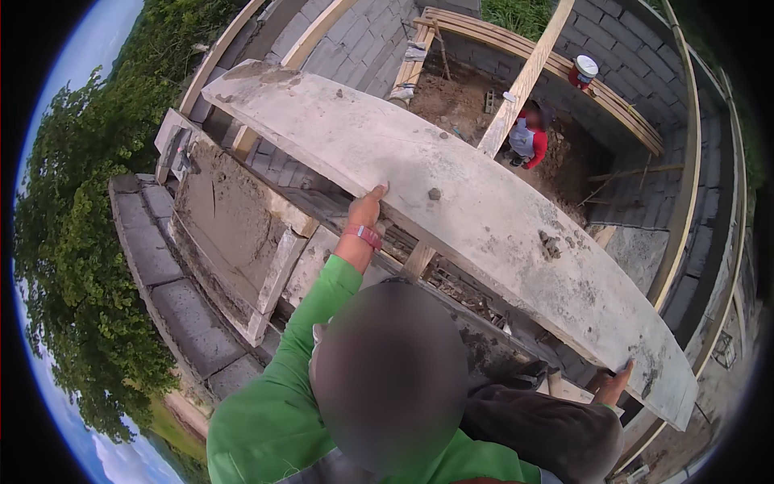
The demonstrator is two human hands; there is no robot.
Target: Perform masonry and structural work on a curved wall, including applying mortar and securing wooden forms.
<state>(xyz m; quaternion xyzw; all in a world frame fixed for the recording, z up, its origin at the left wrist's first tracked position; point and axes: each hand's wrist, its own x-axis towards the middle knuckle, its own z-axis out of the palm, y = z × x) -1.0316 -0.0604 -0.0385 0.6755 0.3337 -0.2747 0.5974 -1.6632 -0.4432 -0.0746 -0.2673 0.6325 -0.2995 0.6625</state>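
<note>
A long, wide wooden plank (476, 202), spotted with dried cement, runs from the upper left to the lower right before me. My left hand (367, 214), with a red band on its wrist, is closed on the plank's near edge, left of the middle. Far to the right, my right hand (614, 383) grips the same edge near the plank's end. Both thumbs show on top; the fingers underneath are hidden. Wet grey mortar (226, 218) fills a board-sided form left of my left arm.
Block walls (193, 315) and timber beams (524, 89) surround a dirt pit. A person in a red-and-white shirt (528, 143) stands below, beyond the plank. A red bucket with white top (584, 69) sits on stacked lumber (492, 31). Trees (81, 210) rise at left.
</note>
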